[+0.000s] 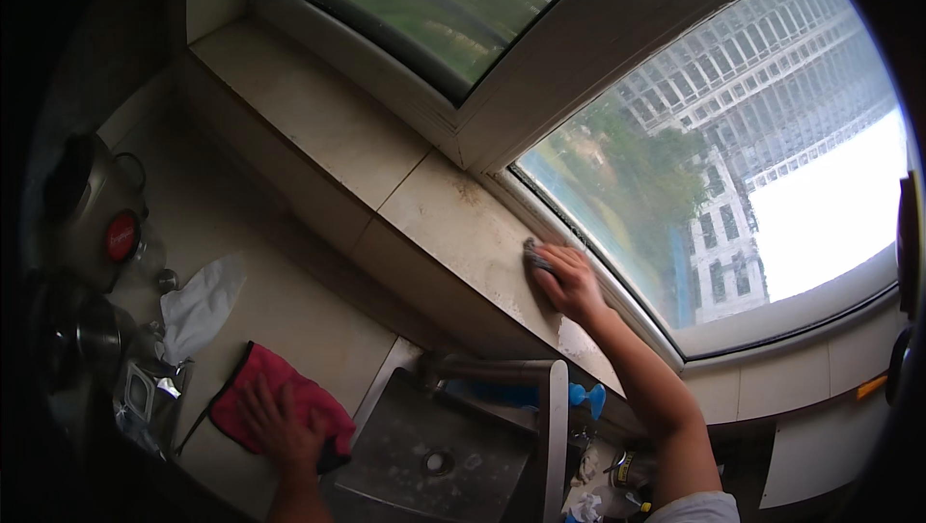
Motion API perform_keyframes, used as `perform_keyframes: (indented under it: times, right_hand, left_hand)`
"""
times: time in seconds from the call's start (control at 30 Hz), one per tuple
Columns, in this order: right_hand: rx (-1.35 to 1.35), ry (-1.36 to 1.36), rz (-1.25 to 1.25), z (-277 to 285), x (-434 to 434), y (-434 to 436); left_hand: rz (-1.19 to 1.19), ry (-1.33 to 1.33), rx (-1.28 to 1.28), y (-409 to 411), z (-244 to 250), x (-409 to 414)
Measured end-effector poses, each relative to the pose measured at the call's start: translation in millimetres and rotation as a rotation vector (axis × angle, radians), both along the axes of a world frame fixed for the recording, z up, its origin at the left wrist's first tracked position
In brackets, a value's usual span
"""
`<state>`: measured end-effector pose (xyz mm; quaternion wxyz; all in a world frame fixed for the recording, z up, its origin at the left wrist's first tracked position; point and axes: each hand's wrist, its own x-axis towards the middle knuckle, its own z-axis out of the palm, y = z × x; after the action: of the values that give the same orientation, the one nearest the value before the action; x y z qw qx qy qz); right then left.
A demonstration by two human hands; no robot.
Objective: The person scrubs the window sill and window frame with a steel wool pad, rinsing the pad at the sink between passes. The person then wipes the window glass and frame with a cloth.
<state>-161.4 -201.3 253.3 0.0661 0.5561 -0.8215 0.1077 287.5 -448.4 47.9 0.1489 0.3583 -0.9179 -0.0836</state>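
Note:
My right hand (571, 283) grips a dark grey scouring pad (537, 257), pressed to the tiled windowsill (463, 233) close to the window frame. Brownish stains and pale specks mark the sill's tiles around it. Lower left, my left hand (278, 422) lies with spread fingers on a folded red cloth (325, 407) with dark edging. That cloth rests on the countertop (318, 335), beside the left rim of the stainless steel sink (434, 443). The pad is partly hidden by my fingers.
A faucet (555, 429) spans the sink, near a blue spray bottle (586, 398). Crumpled white paper (202, 302), metal pots (101, 327) and an appliance (94, 212) stand at left. Bottles and jars (626, 476) crowd the sink's right. The window pane (651, 183) rises above the sill.

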Motion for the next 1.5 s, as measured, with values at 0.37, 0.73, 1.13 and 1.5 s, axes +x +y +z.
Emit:
perform_keyframes:
  times: [0.37,0.73,1.13,1.5]
  right_hand:
    - [-0.003,0.306,-0.086,-13,5,-116]
    - [0.070,-0.137,0.162,-8,27,-97]
    - [-0.055,-0.206,0.224,-9,49,-85]
    - [-0.022,-0.231,0.235,-5,56,-101]
  left_hand:
    - [0.002,-0.003,-0.014,-4,2,3]
    - [0.016,0.013,0.009,-4,5,1]
    - [-0.002,0.008,-0.022,-2,4,-1]
    - [-0.024,-0.003,-0.003,-1,11,-1]
